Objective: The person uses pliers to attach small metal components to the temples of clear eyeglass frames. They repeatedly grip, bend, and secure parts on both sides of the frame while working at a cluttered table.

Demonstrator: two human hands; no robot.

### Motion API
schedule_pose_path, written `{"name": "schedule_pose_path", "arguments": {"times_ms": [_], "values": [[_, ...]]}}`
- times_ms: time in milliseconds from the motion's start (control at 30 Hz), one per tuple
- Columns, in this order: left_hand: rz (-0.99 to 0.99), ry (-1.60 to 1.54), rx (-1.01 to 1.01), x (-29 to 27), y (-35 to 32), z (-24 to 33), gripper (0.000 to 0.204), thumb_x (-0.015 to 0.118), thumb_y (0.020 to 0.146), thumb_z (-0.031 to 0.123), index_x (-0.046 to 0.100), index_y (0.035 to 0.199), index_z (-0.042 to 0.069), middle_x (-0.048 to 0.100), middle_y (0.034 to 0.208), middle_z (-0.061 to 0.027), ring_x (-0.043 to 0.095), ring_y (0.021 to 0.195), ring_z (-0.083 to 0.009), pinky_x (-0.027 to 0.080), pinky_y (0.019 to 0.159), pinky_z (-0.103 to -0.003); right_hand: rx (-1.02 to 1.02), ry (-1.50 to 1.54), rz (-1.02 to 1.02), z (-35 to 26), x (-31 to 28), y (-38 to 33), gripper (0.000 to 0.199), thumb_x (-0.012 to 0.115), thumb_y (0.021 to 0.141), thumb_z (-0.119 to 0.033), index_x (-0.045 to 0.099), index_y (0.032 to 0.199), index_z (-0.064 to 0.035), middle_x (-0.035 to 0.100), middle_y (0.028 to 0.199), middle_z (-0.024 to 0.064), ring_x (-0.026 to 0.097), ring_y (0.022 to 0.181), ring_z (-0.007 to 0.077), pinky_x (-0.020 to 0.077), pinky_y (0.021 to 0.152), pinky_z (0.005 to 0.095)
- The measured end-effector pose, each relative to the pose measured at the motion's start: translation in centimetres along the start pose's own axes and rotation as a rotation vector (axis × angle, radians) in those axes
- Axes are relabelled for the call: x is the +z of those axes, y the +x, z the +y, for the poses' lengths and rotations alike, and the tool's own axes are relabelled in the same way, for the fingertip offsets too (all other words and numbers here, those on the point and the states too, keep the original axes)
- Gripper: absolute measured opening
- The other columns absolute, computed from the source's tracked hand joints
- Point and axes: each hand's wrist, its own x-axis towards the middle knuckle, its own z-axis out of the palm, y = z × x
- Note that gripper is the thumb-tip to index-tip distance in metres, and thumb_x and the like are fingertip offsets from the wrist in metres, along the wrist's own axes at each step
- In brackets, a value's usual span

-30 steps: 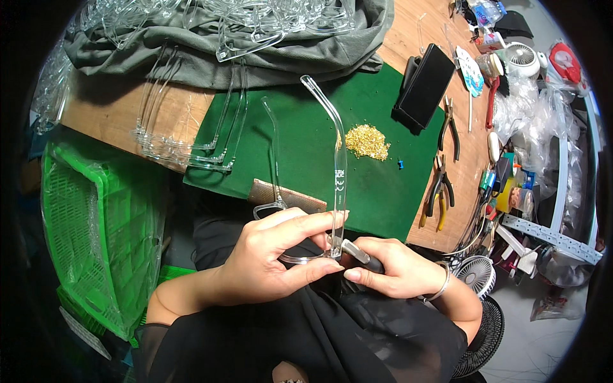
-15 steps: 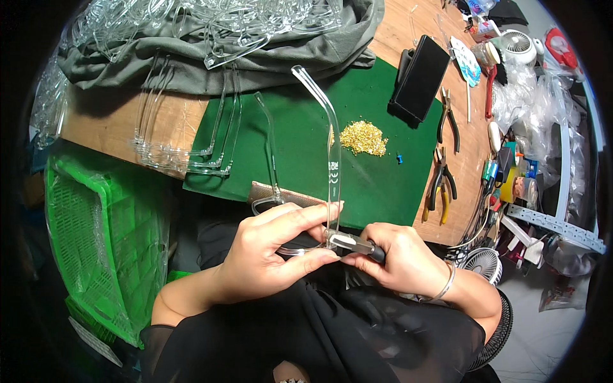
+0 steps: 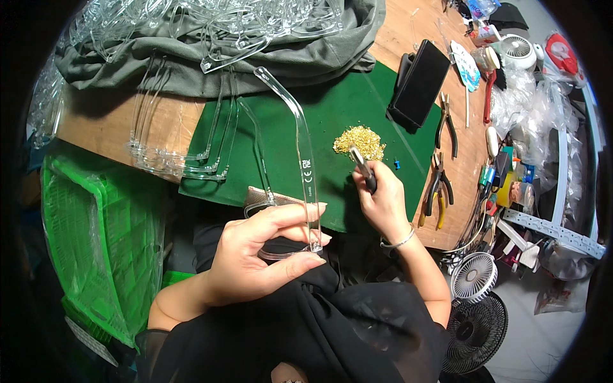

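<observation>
My left hand (image 3: 246,252) grips a clear plastic eyeglass frame (image 3: 302,150) near its hinge corner, between thumb and fingers. One temple rises away from me; the lens rims are partly hidden behind the fingers. My right hand (image 3: 386,201) is wrapped round a pair of pliers (image 3: 364,169), whose metal tip is at the near edge of a pile of tiny gold-coloured metal pieces (image 3: 373,148). The pile lies on a green mat (image 3: 345,198). Whether the tip holds a piece is too small to tell.
Several clear frames (image 3: 207,156) stand left of the mat; more lie heaped on grey cloth (image 3: 147,76) behind. A black phone (image 3: 418,86), a blue pin (image 3: 396,164) and two pliers (image 3: 439,185) lie at right. A green crate (image 3: 96,242) stands left.
My right hand has moved the pliers from the frame's hinge up to the gold pile. My left hand, still on the frame, has shifted slightly left.
</observation>
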Motion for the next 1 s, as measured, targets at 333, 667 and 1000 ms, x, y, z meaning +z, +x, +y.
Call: {"name": "schedule_pose_path", "arguments": {"times_ms": [333,667,1000], "values": [[0.014,0.015,0.042,-0.4,0.2,-0.5,0.052,0.071,0.072,-0.001,0.048,0.117,-0.01,0.066,0.087,-0.0139,0.064,0.088,-0.0214,0.048,0.085,-0.034,0.036,-0.162,-0.01,0.5,0.8,0.2,0.016,0.064,0.074,-0.007,0.055,0.087,-0.0023,0.054,0.078,0.0124,0.055,0.078,0.0313,0.0407,0.068,0.0383],[-0.045,0.092,0.102,0.5,1.1,-0.5,0.049,0.072,0.07,-0.003,0.05,0.115,-0.007,0.067,0.09,-0.0138,0.065,0.09,-0.0215,0.046,0.09,-0.035,0.084,0.09,-0.01,-0.6,-0.2,0.0,0.012,0.064,0.075,-0.004,0.055,0.083,-0.0023,0.055,0.073,0.008,0.055,0.066,0.0211,0.0419,0.062,0.0311],[-0.031,0.068,0.029,1.4,0.3,0.1,0.05,0.073,0.071,0.001,0.052,0.116,-0.006,0.067,0.094,-0.0122,0.065,0.09,-0.0176,0.046,0.086,-0.03,-0.452,0.783,0.02,-7.5,-2.2,-1.1,0.012,0.068,0.078,-0.007,0.057,0.08,-0.0019,0.061,0.073,0.008,0.057,0.065,0.0199,0.0456,0.06,0.0292]]}}
